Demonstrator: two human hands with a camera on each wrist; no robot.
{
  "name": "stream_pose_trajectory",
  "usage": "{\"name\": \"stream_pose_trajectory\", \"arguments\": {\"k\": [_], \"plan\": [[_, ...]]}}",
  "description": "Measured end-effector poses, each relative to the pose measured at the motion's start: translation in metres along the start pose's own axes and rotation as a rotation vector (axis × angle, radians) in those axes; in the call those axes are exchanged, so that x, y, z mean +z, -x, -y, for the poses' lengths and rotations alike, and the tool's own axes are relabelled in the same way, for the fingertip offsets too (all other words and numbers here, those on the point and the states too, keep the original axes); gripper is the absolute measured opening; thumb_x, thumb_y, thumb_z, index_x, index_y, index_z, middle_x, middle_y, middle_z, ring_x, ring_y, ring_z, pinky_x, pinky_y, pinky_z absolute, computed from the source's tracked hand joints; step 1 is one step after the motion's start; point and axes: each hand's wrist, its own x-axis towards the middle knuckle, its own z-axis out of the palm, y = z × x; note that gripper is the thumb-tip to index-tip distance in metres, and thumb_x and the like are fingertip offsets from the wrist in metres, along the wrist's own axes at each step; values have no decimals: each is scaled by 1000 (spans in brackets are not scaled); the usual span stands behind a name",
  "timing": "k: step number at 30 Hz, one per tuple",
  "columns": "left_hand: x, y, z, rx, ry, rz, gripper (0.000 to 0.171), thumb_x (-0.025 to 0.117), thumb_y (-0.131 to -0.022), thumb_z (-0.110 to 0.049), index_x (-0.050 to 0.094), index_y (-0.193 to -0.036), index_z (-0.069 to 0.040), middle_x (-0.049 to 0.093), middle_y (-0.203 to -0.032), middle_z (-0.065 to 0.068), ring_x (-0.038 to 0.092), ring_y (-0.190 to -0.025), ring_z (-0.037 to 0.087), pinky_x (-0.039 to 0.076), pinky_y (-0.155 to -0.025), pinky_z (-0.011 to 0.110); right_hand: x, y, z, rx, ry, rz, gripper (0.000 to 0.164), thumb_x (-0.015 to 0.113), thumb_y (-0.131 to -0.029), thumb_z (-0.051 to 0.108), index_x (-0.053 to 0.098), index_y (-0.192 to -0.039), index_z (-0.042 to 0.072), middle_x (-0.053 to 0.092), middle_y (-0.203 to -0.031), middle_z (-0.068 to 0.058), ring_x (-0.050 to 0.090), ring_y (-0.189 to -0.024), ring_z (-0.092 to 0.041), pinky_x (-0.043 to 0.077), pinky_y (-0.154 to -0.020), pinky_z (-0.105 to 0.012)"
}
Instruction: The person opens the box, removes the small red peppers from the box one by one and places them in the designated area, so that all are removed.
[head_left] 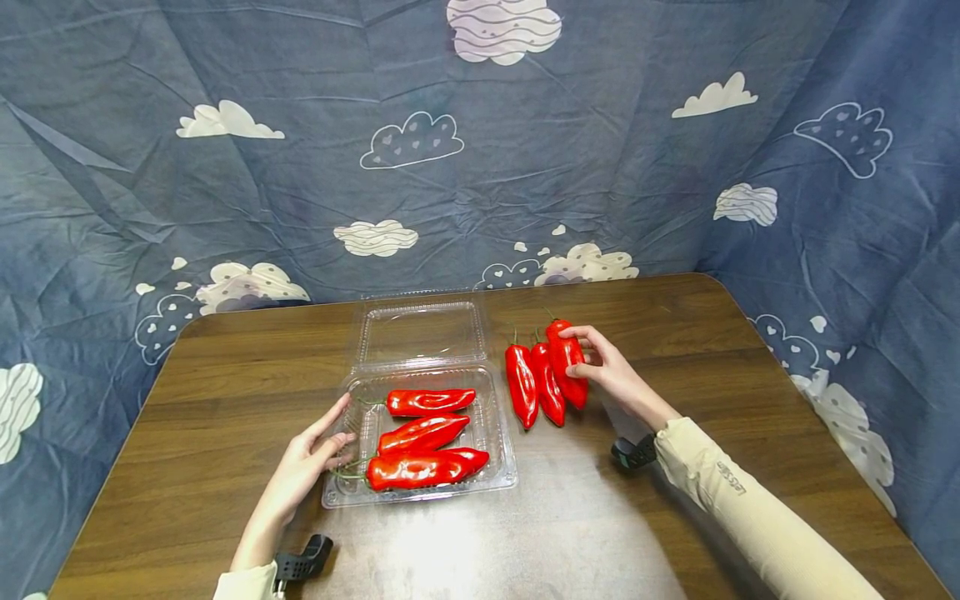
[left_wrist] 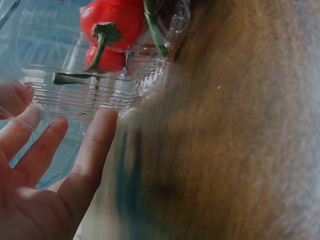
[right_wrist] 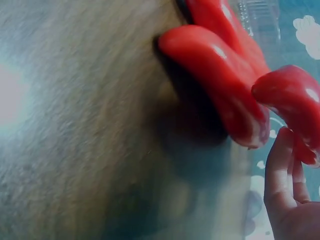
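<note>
My left hand (head_left: 303, 458) is at the left side of a clear plastic clamshell container (head_left: 504, 454), its thumb and fingers at the rim. In the left wrist view the fingers (left_wrist: 92, 150) reach the ridged wall, and the plastic edge runs between thumb and fingers. Three glossy red peppers (head_left: 427, 469) with green stems lie in the container, tips to the right. My right hand (head_left: 611, 367) holds another red pepper (head_left: 567, 354) between thumb and fingers, seemingly raised off the table. Left of it, two more red peppers (head_left: 521, 385) lie side by side on the table.
The container's hinged lid (head_left: 422, 333) lies folded back, away from me. Everything stands on a brown wood-grain table (head_left: 247, 400). A dark blue cloth (head_left: 315, 192) with cloud prints hangs behind and at the sides. Black straps (head_left: 633, 452) sit on both wrists.
</note>
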Motion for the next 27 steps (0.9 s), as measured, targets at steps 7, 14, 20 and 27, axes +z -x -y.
{"name": "stream_pose_trajectory", "arguments": {"k": [7,14,20,27], "plan": [[0,0,0,4,-7,-2,51,45,-101,-4,27,-147,5,18,-153,23,59,-106,13,55,-84,32,-4,4,-6,46,21,-39,51,58,-82,-7,44,-130,-4,46,-121,-29,54,-92,-23,50,-72,-24],[-1,0,0,6,-8,0,51,44,-101,-4,26,-147,6,17,-153,25,59,-107,13,55,-84,33,-6,7,-12,82,61,-71,52,60,-81,-7,45,-131,-3,47,-119,-29,53,-90,-25,49,-71,-25],[0,0,0,10,4,-1,51,44,-101,-4,26,-147,6,18,-153,24,59,-105,13,55,-84,32,-7,9,-18,132,75,-76,53,60,-80,-7,45,-131,-3,48,-116,-28,51,-86,-23,50,-66,-25],[0,0,1,4,-2,-3,51,44,-101,-4,26,-147,5,18,-153,25,59,-106,14,55,-84,32,-3,10,-22,113,163,-59,52,62,-79,-6,48,-129,-3,52,-108,-25,53,-82,-24,46,-68,-26]]}}
